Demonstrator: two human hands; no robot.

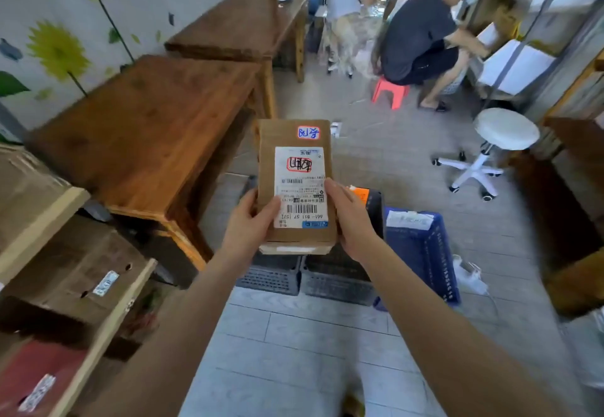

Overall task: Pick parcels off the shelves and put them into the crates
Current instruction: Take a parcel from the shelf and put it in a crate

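I hold a flat brown cardboard parcel (pixel 294 142) with a white shipping label in front of me, above the floor. My left hand (pixel 248 220) grips its lower left edge, thumb on the label side. My right hand (pixel 349 217) grips its lower right edge. Below the parcel on the floor stand two dark grey crates (pixel 271 277) side by side, and a blue crate (pixel 425 253) with a white-labelled parcel in it stands to their right. The parcel hides much of the grey crates' insides.
Shelves with cardboard boxes (pixel 75 273) run along my left. Wooden tables (pixel 147 129) stand along the left wall. A white swivel stool (pixel 496 142) is at right. A person (pixel 421 37) sits on a red stool (pixel 389 90) by the far shelves; another person stands behind.
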